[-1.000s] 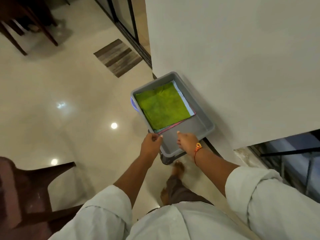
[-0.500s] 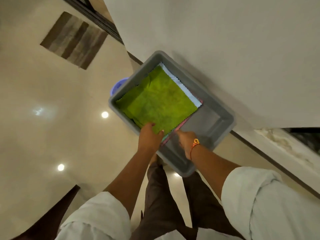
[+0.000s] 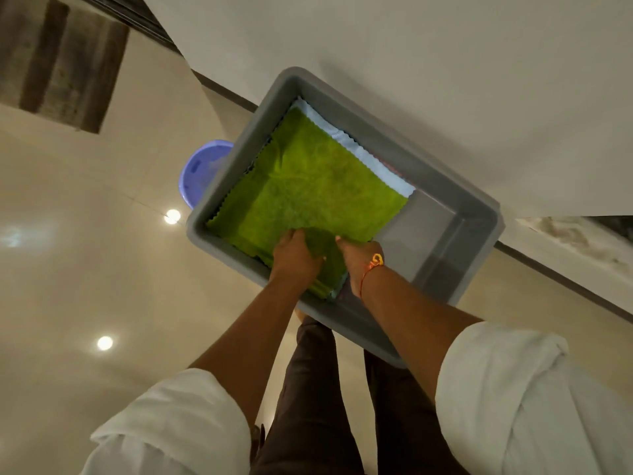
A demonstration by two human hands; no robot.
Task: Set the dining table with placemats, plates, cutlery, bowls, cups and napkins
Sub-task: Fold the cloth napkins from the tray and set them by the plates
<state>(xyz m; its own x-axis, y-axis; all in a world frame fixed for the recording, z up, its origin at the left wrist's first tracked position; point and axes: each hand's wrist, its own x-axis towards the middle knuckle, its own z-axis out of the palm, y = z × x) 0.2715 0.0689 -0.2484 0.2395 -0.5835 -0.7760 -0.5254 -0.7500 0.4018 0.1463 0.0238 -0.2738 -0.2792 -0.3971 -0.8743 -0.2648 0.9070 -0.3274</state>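
Note:
A grey plastic tub [image 3: 455,241] stands against a white wall, raised above the floor. Inside lies a stack of square cloths: a green cloth [image 3: 315,186] on top, a pale blue one [image 3: 363,150] under it, with a pink edge just showing. My left hand [image 3: 296,257] and my right hand [image 3: 356,258] are both in the tub at the near corner of the green cloth. That corner is bunched up between them, and both hands pinch it. My right wrist wears an orange thread.
A blue plastic stool or bucket [image 3: 202,173] sits under the tub's left side. The white wall [image 3: 445,63] runs behind it. The glossy cream floor [image 3: 85,269] lies to the left, with a striped mat [image 3: 58,60] at the top left. My legs are below the tub.
I have leaned closer over the tub. Both hands moved from the tub's near rim onto the green cloth and gathered its near corner, which is now lifted and folded.

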